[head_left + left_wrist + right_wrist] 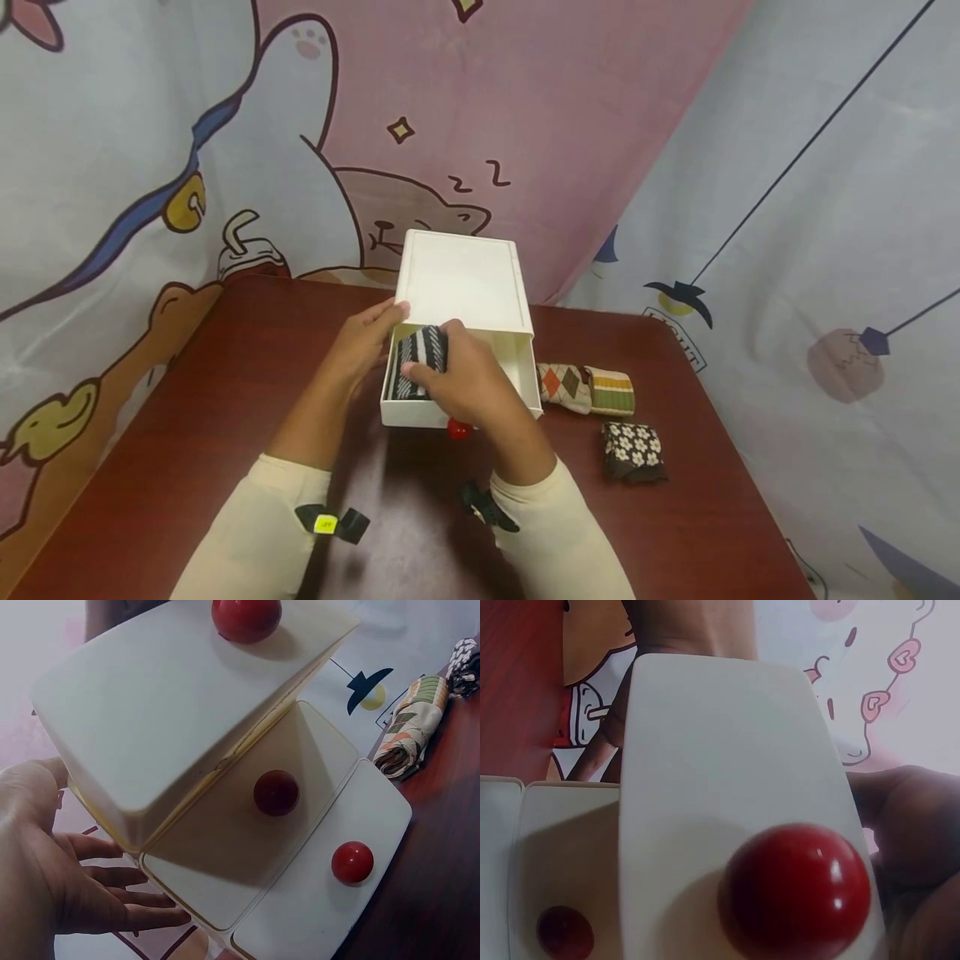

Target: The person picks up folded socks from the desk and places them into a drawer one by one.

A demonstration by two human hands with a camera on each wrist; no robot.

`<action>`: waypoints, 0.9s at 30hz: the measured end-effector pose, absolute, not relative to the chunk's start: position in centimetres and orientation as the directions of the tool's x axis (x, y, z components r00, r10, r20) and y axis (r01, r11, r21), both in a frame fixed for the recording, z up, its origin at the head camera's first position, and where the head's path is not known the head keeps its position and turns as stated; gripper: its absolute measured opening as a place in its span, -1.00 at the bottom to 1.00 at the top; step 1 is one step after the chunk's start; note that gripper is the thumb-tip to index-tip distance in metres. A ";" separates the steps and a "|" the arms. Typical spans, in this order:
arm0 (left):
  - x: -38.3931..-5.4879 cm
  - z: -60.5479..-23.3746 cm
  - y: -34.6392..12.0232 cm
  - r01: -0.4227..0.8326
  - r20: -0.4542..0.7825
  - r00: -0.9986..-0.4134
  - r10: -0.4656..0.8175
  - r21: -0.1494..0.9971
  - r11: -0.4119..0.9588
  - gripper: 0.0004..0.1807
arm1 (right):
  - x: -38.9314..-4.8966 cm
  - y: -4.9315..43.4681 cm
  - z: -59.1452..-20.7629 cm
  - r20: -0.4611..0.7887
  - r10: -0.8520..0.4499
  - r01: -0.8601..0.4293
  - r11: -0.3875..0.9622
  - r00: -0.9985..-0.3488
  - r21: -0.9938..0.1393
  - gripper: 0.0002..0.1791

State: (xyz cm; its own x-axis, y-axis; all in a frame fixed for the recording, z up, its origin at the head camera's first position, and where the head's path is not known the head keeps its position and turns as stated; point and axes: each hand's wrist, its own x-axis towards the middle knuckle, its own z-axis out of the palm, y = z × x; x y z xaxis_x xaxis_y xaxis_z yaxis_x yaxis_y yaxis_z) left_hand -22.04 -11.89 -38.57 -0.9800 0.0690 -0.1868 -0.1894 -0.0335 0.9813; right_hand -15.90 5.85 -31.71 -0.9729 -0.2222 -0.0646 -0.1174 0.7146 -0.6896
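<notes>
- The right hand (474,379) grips a black-and-white sock (424,354) in the left part of the pulled-out drawer (420,413).
- The left hand (362,343), fingers extended, touches the white cabinet's (467,279) left side.

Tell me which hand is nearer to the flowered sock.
Right. The right hand grips the striped sock at the open drawer, left of the flowered sock; the left hand is farther left, at the white drawer unit.

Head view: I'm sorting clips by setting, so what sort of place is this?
Probably a staged recording corner: cartoon-printed hangings stand right behind and beside the dark red table, which holds a white drawer unit and what look like folded socks.
</notes>
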 end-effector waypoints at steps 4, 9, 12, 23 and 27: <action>-22.0 -38.6 -11.8 -0.186 -0.184 -0.981 0.066 0.982 -0.022 -0.21 | -16.0 5.4 -31.9 -0.089 -0.232 -0.122 0.754 -0.969 -0.645 -0.34; -22.0 -38.6 -11.7 -0.185 -0.183 -0.982 0.055 0.982 -0.031 -0.22 | -16.0 5.1 -31.9 -0.105 -0.221 -0.126 0.817 -0.970 -0.563 -0.37; -22.0 -38.6 -11.7 -0.185 -0.183 -0.982 0.051 0.982 -0.036 -0.22 | -15.9 5.2 -31.8 -0.112 -0.202 -0.121 0.859 -0.973 -0.498 -0.40; -22.1 -38.8 -11.4 -0.183 -0.181 -0.983 0.041 0.982 -0.046 -0.24 | -15.3 7.3 -31.2 -0.027 -0.138 -0.102 0.838 -0.990 -0.537 -0.34; -22.0 -38.7 -11.5 -0.176 -0.175 -0.984 0.031 0.984 -0.040 -0.23 | -15.2 7.7 -31.2 0.007 -0.192 -0.164 0.820 -0.981 -0.548 -0.66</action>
State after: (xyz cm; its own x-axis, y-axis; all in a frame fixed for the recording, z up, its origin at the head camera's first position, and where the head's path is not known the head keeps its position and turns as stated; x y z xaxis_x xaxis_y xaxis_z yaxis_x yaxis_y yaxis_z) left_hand -22.02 -11.48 -38.72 -0.9841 0.0314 -0.1748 -0.1760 -0.0396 0.9836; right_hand -15.24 7.66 -31.19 -0.9814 -0.1917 0.0070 -0.1640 0.8199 -0.5485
